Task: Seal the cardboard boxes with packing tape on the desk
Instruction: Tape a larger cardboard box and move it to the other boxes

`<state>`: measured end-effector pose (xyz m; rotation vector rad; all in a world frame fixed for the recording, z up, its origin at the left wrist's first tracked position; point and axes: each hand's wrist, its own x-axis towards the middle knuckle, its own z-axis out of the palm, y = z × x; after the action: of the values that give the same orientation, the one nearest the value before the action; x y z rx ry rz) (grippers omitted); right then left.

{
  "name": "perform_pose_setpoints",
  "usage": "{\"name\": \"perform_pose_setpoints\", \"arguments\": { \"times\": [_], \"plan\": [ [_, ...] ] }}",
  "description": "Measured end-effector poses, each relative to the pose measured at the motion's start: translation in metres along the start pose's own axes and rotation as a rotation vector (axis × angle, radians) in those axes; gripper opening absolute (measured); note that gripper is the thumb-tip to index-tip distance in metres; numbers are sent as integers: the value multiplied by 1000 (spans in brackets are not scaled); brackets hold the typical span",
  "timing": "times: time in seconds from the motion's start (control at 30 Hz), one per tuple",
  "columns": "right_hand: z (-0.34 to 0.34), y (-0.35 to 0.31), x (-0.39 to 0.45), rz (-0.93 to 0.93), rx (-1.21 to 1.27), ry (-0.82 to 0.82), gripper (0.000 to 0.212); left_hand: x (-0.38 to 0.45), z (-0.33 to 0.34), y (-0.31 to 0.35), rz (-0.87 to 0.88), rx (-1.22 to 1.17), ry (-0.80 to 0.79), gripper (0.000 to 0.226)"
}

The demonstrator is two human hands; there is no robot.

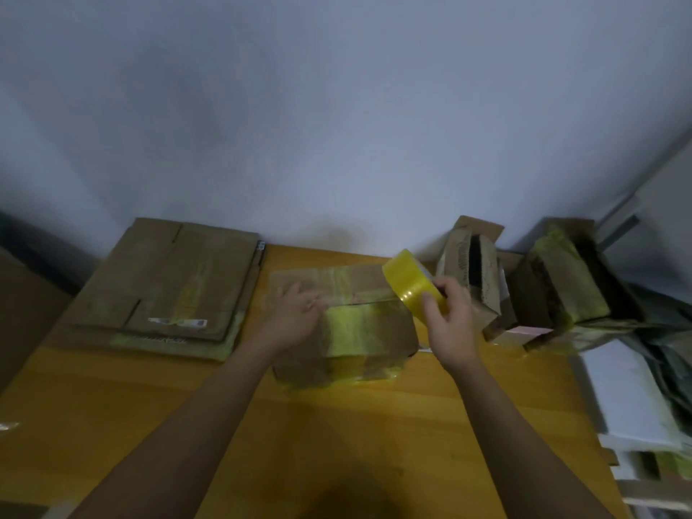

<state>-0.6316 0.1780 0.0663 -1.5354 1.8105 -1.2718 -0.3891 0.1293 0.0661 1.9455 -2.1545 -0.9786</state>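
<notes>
A small cardboard box (370,331) with old yellow tape bands lies in the middle of the wooden desk (337,425). My left hand (296,316) rests on the box's top left part, fingers bent near the flap seam. My right hand (449,316) grips a yellow roll of packing tape (408,282) just above the box's right end. A strip of tape seems to run from the roll toward the seam, but blur hides the detail.
A stack of flattened cardboard (168,282) lies at the back left. Two opened boxes (472,271) (561,282) stand on their sides at the back right. White sheets and clutter (629,387) fill the right edge. A wall rises behind the desk.
</notes>
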Motion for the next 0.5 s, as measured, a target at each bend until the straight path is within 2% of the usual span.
{"name": "perform_pose_setpoints", "arguments": {
  "times": [0.07,0.13,0.2,0.3,0.5],
  "plan": [
    [0,-13,4,-53,45,-40,33,-4,-17,25,101,-159,97,44],
    [0,-24,7,-130,65,-64,31,-13,-35,57,211,-379,110,46],
    [0,-33,10,-219,50,-84,31,-18,-47,82,282,-486,106,48],
    [-1,-42,15,-283,28,-97,33,-18,-54,100,331,-442,143,47],
    [0,-53,22,-286,23,-116,31,-35,-45,107,388,-359,196,53]
  ]
}}
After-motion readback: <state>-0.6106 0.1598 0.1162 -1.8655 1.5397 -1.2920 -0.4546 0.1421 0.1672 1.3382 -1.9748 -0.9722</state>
